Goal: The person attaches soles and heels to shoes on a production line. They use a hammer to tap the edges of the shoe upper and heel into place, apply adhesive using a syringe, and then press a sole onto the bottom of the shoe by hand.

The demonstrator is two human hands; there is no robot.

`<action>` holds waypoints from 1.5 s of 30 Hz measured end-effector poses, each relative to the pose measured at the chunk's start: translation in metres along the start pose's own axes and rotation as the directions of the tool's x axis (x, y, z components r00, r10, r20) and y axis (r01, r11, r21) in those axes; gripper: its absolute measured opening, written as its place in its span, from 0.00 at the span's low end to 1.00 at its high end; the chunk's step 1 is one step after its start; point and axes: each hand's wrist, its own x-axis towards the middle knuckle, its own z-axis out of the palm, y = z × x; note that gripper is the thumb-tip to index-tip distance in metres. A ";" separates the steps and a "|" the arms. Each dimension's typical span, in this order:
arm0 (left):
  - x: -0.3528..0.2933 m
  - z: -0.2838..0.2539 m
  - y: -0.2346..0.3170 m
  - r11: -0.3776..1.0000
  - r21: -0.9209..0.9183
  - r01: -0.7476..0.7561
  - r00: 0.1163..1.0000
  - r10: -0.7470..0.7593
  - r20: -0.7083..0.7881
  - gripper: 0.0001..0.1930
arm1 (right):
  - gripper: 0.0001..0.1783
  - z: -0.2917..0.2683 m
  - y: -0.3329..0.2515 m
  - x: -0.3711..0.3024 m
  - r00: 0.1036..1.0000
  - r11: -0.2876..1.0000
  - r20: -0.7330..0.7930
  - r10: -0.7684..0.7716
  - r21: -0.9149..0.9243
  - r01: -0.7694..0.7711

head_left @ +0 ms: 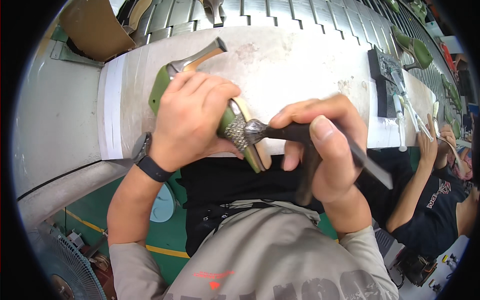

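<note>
Gripping a green high-heeled shoe in the left hand, right hand clamping a dark metal hammer, seemingly touching the glittery toe.

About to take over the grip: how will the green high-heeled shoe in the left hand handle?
The green high-heeled shoe is probably stiff and light. Its thin heel suggests it tips easily if set down. The left hand wraps it firmly; the glittery toe looks scuff-prone.

view: head cam, one only
faces: steeply down, over hands & bench
range: close, hands mid-frame
optics: fisheye, edges bend, dark rim
</note>
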 end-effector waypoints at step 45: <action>0.194 0.031 -0.105 0.725 -0.624 0.291 0.934 -0.357 0.021 0.16 | 0.24 -0.059 0.057 0.168 0.932 0.895 -0.156 0.328 0.369 -0.253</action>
